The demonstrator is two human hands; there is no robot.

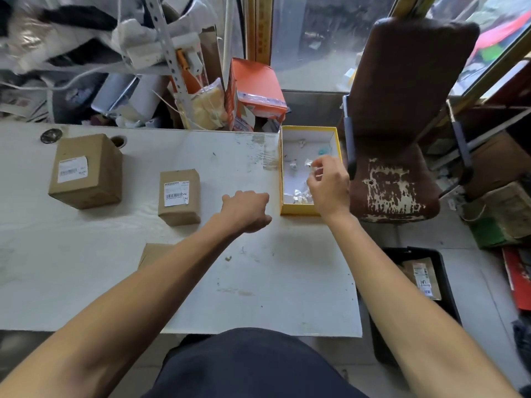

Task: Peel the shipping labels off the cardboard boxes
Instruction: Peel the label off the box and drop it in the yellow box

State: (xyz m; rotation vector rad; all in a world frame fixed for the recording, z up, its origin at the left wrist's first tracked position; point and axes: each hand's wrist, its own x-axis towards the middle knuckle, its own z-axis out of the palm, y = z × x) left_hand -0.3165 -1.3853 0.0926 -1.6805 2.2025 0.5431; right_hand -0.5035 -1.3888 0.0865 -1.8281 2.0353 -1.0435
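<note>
While the right hand [327,182] hovers over the yellow tray [338,139] of paper scraps at the worktop's [143,268] far right corner, fingertips pinched on a small scrap I cannot make out, the left hand [247,209] is curled into an empty fist beside it. Two cardboard boxes stand upright with white shipping labels facing up: a larger box [86,170] near the far left edge and a smaller box [179,196] mid-worktop, its long axis running front to back. A flat cardboard piece [153,252] is half hidden by the left forearm, and a worn brown chair [402,124] stands past the right edge.
</note>
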